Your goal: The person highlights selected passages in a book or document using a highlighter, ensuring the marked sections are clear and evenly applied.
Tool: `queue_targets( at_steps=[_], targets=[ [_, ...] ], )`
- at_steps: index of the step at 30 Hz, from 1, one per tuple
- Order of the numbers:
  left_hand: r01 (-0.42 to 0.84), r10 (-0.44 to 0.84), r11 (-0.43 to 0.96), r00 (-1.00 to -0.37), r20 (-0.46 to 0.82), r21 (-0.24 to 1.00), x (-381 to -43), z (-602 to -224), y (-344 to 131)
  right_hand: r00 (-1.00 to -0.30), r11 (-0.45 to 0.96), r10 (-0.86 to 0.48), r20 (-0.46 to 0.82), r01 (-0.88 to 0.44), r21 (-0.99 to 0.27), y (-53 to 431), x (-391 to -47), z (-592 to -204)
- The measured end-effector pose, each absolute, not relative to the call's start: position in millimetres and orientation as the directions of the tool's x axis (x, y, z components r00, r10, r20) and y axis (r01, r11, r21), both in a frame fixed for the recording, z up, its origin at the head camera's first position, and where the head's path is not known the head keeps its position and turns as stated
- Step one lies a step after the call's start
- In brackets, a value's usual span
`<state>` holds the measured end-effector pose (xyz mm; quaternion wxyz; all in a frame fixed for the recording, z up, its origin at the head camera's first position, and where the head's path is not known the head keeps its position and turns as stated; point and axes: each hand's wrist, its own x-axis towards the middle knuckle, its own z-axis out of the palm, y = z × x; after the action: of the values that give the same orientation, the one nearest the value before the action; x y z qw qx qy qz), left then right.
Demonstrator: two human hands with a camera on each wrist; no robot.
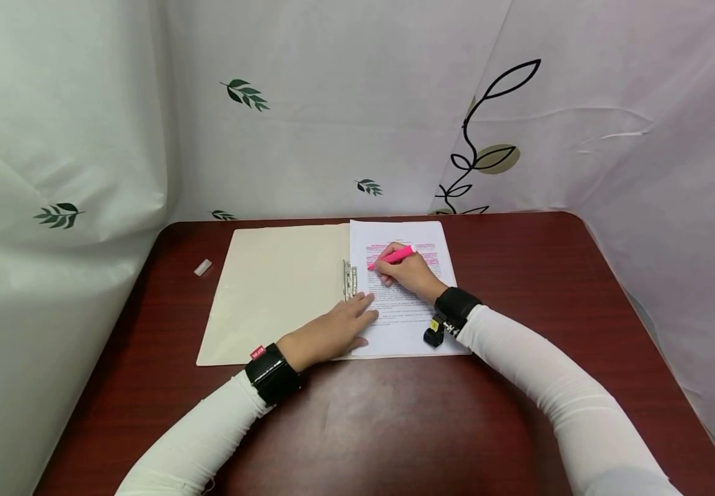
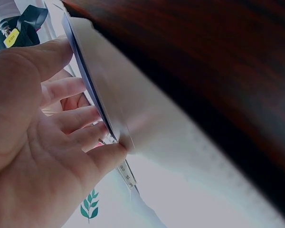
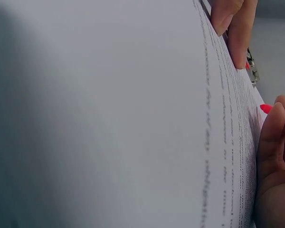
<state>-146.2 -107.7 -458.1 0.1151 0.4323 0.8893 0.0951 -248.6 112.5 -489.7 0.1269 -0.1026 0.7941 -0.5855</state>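
My right hand (image 1: 412, 272) pinches a pink highlighter (image 1: 399, 254), its tip down at the left side of the printed page (image 1: 403, 337). Pink marking covers several lines of text near the top of that sheet. The paper lies in the right half of an opened cream file folder (image 1: 283, 275) with a metal clip (image 1: 348, 275) along its spine. Fingers spread, my left hand (image 1: 335, 331) rests across the spine and the page's lower left edge. In the right wrist view, the highlighter's red-pink tip (image 3: 266, 109) shows beside the right fingertips.
A small white eraser-like block (image 1: 203, 267) lies on the dark red-brown table (image 1: 395, 427), left of the folder. Behind the table hangs a pale curtain (image 1: 333, 124) with leaf prints. A black wrist camera (image 1: 434, 335) hangs over the page's lower right.
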Motion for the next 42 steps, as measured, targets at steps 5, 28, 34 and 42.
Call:
queue_targets(
  at_steps=[5,28,34,42],
  targets=[
    [0.747,0.790,0.609,-0.600,-0.123,0.268,-146.5,-458.0,-106.9,-0.949,0.311,-0.305,-0.082,-0.018,-0.950,112.1,-248.6,-489.5],
    [0.740,0.788,0.611,-0.604,-0.124,0.280,-146.5,-458.9,-108.5,-0.953,0.389,-0.280,-0.120,0.002,-0.921,108.7,-247.0,-487.7],
    [0.744,0.791,0.607,-0.600,-0.120,0.280,-146.8,-459.6,-108.7,-0.956,0.390,-0.271,-0.111,-0.003,-0.921,107.8,-245.9,-485.1],
    [0.747,0.791,0.607,-0.600,-0.120,0.269,-146.2,-458.6,-107.9,-0.958,0.404,-0.257,-0.124,0.010,-0.915,106.2,-245.8,-484.2]
  ],
)
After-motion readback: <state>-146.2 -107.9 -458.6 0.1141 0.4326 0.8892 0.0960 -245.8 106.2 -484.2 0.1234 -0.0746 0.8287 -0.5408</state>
